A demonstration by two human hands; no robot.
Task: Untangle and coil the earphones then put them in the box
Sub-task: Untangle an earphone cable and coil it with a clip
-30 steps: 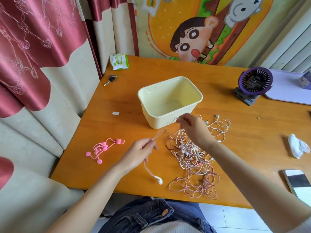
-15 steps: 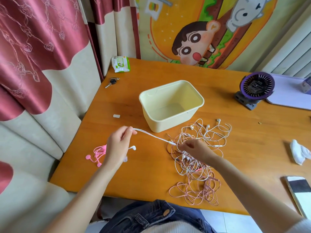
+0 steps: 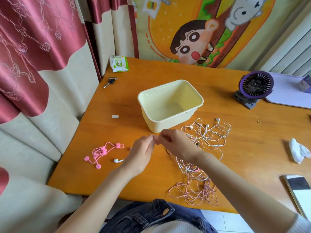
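Observation:
A tangle of white and pink earphone cords (image 3: 200,158) lies on the orange table, right of centre. My left hand (image 3: 141,153) and my right hand (image 3: 176,143) meet fingertip to fingertip just in front of the cream box (image 3: 170,105). Both pinch a thin white earphone cord, mostly hidden between the fingers. One white earbud (image 3: 117,160) of that cord lies on the table left of my left hand. The box stands open with nothing in it. A coiled pink earphone set (image 3: 102,153) rests near the table's left edge.
Keys (image 3: 110,82) and a wipes pack (image 3: 119,63) lie at the back left, and a small white piece (image 3: 115,116) left of the box. A purple fan (image 3: 252,88), a lilac tray (image 3: 289,91), a crumpled tissue (image 3: 298,152) and a phone (image 3: 298,190) occupy the right side.
My hands were apart with the white cord stretched between them; they have come together in front of the box. The earbud now rests on the table.

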